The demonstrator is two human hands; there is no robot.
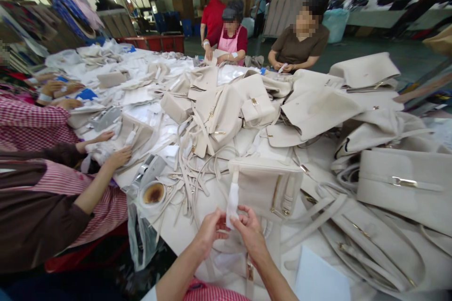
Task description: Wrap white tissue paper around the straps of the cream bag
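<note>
Crowded white surface (180, 240); my left hand (211, 231) and right hand (252, 234) pinch the limp, light white papery strip (233, 197) at its lower end.

The worktop (183, 230) is a long white surface, crowded nearly edge to edge. A cream handbag (264, 186) lies near its front edge, with a tangle of loose straps (190, 169) just to its left. Beside the straps sits a small round dish (153, 194), stained brown inside, and a clear plastic bag (139, 240) hangs over the edge below it. To the right, more handbags (402, 188) are heaped on one another. Flat cream panels (318, 108) lie farther back. A white sheet (319, 277) rests at the near right.
</note>
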